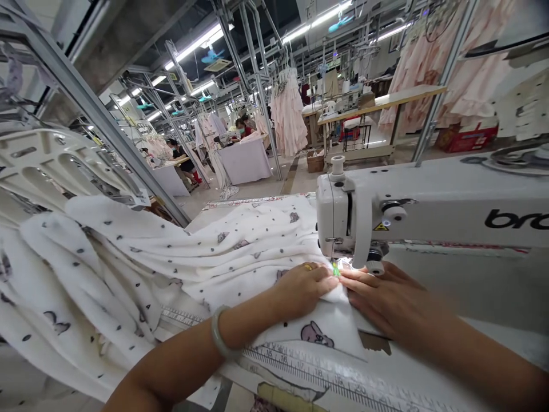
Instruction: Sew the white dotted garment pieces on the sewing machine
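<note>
White fleece fabric (257, 229) printed with dark dots and grey bunny figures lies in folds across the sewing table and under the head of a white sewing machine (338, 212). My left hand (302, 289) is closed on the fabric just left of the lit needle area, its fingers bent and a ring on one of them. Beside the bright green presser foot (335, 269), my right hand (380, 294) rests flat with fingers stretched out, its fingertips at the fabric's edge. The needle tip itself is too small to make out.
A printed measuring tape (309, 372) runs along the table's front edge. At left, the fabric hangs near a pale plastic rack (55, 154) and a slanted metal post (107, 126). Behind are pink garments (289, 111) on hangers, other worktables and seated people.
</note>
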A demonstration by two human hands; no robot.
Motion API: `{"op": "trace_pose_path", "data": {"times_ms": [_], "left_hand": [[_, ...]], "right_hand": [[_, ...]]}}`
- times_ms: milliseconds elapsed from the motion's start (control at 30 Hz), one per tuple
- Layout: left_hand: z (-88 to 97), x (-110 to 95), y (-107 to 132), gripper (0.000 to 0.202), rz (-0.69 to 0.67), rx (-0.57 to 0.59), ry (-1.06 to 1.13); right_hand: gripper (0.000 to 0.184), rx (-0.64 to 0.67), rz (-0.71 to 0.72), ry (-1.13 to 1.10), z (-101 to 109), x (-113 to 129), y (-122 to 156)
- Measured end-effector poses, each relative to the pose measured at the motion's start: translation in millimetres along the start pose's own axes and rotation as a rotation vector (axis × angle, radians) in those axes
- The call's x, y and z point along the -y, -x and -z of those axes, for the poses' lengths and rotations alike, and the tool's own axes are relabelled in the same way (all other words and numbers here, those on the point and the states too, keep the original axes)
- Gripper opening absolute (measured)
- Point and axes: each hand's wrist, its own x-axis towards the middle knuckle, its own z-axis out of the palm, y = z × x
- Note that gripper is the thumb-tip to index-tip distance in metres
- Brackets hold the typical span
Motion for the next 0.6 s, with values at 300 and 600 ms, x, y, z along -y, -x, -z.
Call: {"op": "trace_pose_path", "data": {"times_ms": [300, 600], "left_hand": [[6.3, 24, -5, 0.034, -0.125, 0.064, -0.039], [28.4, -24, -7, 0.015, 0.157, -0.019, 0.053]], "right_hand": [[0.028, 0.088, 0.048, -0.133, 21, 6, -6], [0.029, 0.306, 0.033, -0.397, 33, 30, -10]]}}
